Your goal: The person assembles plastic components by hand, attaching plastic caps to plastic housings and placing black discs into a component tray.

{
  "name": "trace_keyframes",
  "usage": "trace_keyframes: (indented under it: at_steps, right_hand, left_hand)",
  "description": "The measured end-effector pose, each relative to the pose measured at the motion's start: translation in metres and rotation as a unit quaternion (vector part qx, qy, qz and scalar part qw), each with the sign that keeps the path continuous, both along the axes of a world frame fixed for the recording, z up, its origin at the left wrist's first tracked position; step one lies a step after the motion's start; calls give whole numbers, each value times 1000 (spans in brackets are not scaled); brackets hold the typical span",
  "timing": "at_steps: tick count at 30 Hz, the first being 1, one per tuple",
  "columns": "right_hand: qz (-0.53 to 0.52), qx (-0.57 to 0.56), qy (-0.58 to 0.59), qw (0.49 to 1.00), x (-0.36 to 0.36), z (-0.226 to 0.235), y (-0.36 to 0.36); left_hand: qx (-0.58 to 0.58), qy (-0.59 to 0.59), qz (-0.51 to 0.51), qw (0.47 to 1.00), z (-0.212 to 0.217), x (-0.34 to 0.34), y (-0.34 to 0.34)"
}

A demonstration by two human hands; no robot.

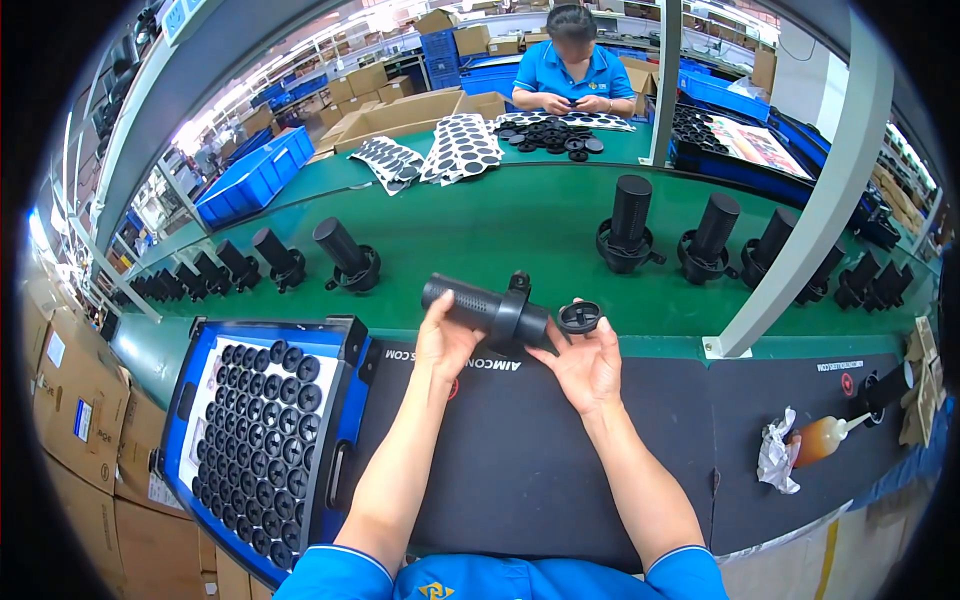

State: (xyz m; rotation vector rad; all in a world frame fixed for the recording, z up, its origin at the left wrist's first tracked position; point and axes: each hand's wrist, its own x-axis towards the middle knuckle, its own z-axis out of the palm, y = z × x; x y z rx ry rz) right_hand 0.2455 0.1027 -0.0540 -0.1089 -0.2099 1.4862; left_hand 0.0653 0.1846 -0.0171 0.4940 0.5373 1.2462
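My left hand (445, 340) is wrapped round a black cylinder (490, 308), which lies tilted above the dark mat. The cylinder has small perforations along one side and a wide ring collar with a lug near its right end. Beside that end, my right hand (585, 360) grips a small round black cap (579, 317) between thumb and fingers, its ribbed inside facing up. The cap and the cylinder are apart. Some right fingertips reach the underside of the cylinder's end; whether they press on it is hidden.
A blue tray (350, 400) of round black caps stands left. Similar black cylinders (345, 250) line the green conveyor (480, 240). An amber squeeze bottle (822, 438) and crumpled paper (776, 455) lie right. A grey post (800, 220) rises at right. Across, a person (575, 75) handles small black parts.
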Motion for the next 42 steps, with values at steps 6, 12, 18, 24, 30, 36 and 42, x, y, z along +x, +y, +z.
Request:
trace_keyframes:
  at_steps: [6, 12, 18, 24, 30, 36, 42]
  right_hand:
    - [41, 82, -45, 995, -14, 19, -16]
    - [43, 80, -132, 987, -22, 28, -34]
    - [67, 61, -180, 979, -37, 31, -40]
    - [47, 46, -201, 977, -39, 29, -41]
    - [-6, 25, -313, 949, -41, 25, -41]
    - [1, 3, -347, 938, -46, 24, -43]
    - [10, -5, -350, 937, -49, 24, -44]
  left_hand:
    - [-59, -125, 102, 985, 7, -17, -6]
    - [-33, -205, 161, 965, 1, -45, -12]
    - [-28, -305, 103, 947, 8, -40, -19]
    - [-7, -226, 142, 964, 16, -35, -28]
    - [14, -176, 179, 968, 24, -35, -32]
    - [32, -178, 174, 968, 23, -34, -36]
    - [42, -170, 174, 969, 18, -32, -37]
